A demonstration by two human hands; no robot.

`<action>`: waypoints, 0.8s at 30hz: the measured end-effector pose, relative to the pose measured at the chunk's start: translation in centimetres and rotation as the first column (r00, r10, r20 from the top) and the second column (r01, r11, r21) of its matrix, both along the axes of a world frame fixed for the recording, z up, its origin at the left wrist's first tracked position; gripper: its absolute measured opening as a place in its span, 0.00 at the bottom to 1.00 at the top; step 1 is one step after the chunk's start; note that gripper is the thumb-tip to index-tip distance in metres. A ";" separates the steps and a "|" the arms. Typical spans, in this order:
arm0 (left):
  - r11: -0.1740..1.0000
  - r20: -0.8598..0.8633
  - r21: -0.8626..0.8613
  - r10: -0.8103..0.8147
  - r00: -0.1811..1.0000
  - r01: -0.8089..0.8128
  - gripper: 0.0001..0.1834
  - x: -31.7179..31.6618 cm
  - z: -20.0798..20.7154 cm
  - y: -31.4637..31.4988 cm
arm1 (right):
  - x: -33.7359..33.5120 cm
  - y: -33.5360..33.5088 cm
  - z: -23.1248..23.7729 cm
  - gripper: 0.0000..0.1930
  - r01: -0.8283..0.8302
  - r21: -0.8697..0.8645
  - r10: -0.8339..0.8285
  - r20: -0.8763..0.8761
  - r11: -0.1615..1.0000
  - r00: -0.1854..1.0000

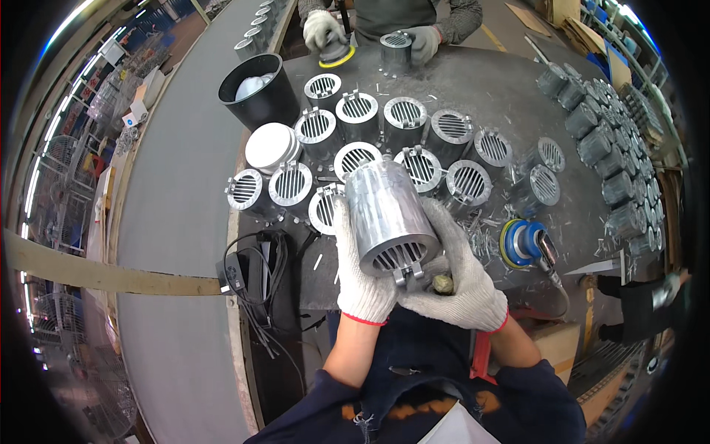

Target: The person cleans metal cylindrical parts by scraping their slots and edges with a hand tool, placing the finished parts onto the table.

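In front of me a shiny metal cylindrical housing (384,203) is tilted, its slatted grille end and small hinge-like lug turned toward me. My left hand (362,285), in a white knit glove, grips its left side. The gloved right hand (473,288) closes round the lower right side. Against those right fingers sits a small, roundish, brownish-yellow end (442,285) of something; the rest is hidden. Just beyond stand several similar grille-topped housings (468,183) on the dark table (503,89).
A blue sander (523,243) with a hose lies right of my hands, among metal shavings. More housings (595,140) are stacked far right. At left are a black bin (259,92), white round lids (272,146), cables (277,259) and a grey conveyor belt (170,185). Across the table a co-worker's gloved hands (324,31) hold a sander and a housing.
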State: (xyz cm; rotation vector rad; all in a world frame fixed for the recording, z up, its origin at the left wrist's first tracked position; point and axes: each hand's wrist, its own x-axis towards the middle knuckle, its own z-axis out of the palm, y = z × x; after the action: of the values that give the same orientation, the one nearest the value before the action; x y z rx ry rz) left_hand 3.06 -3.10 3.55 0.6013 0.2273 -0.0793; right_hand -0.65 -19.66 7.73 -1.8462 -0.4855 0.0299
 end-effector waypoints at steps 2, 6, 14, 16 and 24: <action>0.996 0.058 -0.085 -0.021 0.998 0.026 0.29 -0.5 0.1 0.2 | -0.3 -0.1 0.4 0.61 -0.004 0.014 0.005 -0.018 1.000 1.000; 0.996 0.127 -0.035 -0.076 0.989 0.081 0.27 -1.0 0.2 0.9 | -1.0 0.2 0.8 0.66 0.053 0.223 0.010 -0.273 0.973 0.962; 0.761 0.141 0.640 -0.249 0.958 0.104 0.31 -1.2 -1.0 1.8 | -1.5 0.6 1.2 0.64 0.058 0.254 0.010 -0.260 0.966 0.966; 0.788 0.147 0.603 -0.262 0.954 0.123 0.32 -1.0 -1.2 1.8 | -1.5 0.6 1.4 0.63 0.053 0.265 0.016 -0.254 0.963 0.967; 0.958 -0.024 -0.231 -0.183 0.983 0.173 0.35 -0.9 1.5 1.7 | -1.6 -0.2 0.6 0.60 0.049 0.179 -0.022 -0.154 0.983 0.988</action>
State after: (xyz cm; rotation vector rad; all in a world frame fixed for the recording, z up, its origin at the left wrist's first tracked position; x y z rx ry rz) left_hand 2.21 -1.36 5.02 0.3899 0.2042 -0.2900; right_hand -2.23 -19.84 8.32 -1.6578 -0.3370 0.0983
